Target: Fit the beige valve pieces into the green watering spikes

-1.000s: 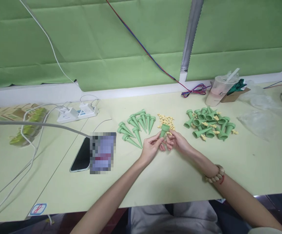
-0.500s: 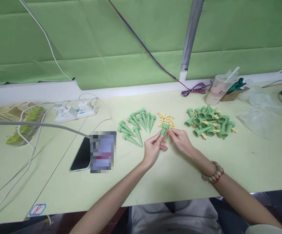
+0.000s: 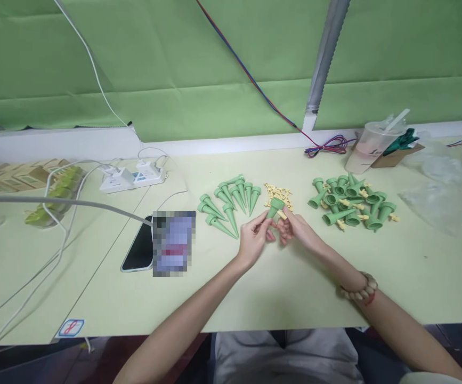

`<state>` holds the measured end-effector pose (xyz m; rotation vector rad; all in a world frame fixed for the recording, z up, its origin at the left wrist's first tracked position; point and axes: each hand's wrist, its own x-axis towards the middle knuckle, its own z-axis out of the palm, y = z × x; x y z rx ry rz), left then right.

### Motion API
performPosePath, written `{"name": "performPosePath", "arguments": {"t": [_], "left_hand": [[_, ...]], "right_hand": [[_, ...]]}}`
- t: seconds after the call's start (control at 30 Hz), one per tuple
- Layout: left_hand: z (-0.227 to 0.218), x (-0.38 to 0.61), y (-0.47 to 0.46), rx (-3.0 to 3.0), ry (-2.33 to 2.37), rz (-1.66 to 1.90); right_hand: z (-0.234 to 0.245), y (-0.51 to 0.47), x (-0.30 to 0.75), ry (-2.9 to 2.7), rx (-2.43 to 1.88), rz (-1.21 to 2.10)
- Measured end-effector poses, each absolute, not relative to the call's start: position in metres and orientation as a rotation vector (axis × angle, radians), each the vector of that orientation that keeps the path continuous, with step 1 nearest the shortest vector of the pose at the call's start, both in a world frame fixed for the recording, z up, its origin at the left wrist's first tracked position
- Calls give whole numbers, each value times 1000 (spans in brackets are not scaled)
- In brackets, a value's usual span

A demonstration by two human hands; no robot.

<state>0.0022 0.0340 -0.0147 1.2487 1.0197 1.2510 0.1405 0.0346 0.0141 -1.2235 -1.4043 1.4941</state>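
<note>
My left hand (image 3: 251,241) pinches a green plastic watering spike (image 3: 277,204), wide end up, its lower tip hidden by the fingers. A small yellow valve (image 3: 282,214) juts from the spike's side just below the cap. Closed around that valve are the fingertips of my right hand (image 3: 299,232). Just behind the hands lies a pile of loose yellow valves (image 3: 279,191). To the left, several green spikes (image 3: 227,212) are laid out in a fan. On the right is a heap of green spikes (image 3: 337,216) with yellow valves on or among them.
Left of the spikes lie a dark phone (image 3: 138,250) and a pixelated item (image 3: 173,242). Farther left are a power strip (image 3: 132,180), trailing white cables and small boxes (image 3: 31,175). A drink cup (image 3: 369,146) and clear plastic bags (image 3: 432,197) are at the back right.
The spike has tilted in my left hand, and the yellow valve now shows at its side. My right fingers have shifted around it. The whole view has moved slightly.
</note>
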Motion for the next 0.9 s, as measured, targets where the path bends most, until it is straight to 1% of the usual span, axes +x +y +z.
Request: {"name": "performPosePath", "arguments": {"t": [0.07,0.13,0.3,0.47,0.6,0.77,0.9], "left_hand": [[-13,3,33,1189,1027,1256],[-11,3,33,1164,1037,1260],[-11,2,34,1191,1023,1228],[-10,1,34,1168,1051,1233],[-7,-1,35,1203,1047,1156],[-3,-5,38,1191,998,1052],[2,-10,40,1191,859,882]], "right_hand": [[13,34,145,-1690,-1372,1002],[13,35,149,-1878,-1420,646],[10,39,154,-2113,-1396,339],[8,41,154,-2145,-1374,251],[10,41,154,-2167,-1348,196],[12,38,152,-2113,-1434,291],[12,38,154,-2116,-1465,392]]}}
